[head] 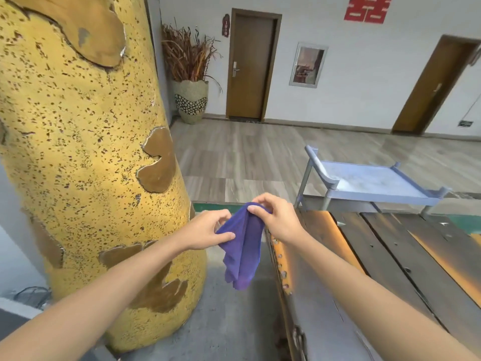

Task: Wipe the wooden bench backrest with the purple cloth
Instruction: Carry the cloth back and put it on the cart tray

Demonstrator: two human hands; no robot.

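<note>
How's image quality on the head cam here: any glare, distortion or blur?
Head view: strong wide-angle distortion, the yellow pillar bows and the right-hand door leans. Warm orange glare streaks the wooden bench; a paler sheen lies on the floor. Both hands, left hand and right hand, and the purple cloth are sharp enough, evenly lit. The blue cart looks soft and washed out.

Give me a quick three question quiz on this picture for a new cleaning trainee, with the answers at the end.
1. True or false: the purple cloth is pressed flat against the wooden bench.
2. Which hands hold the cloth? A) left only B) right only C) both
3. Fill in: the cloth hangs between the bench and the yellow ____.

Key: 1. False; it hangs in the air. 2. C; left hand and right hand both pinch it. 3. Pillar.
</note>
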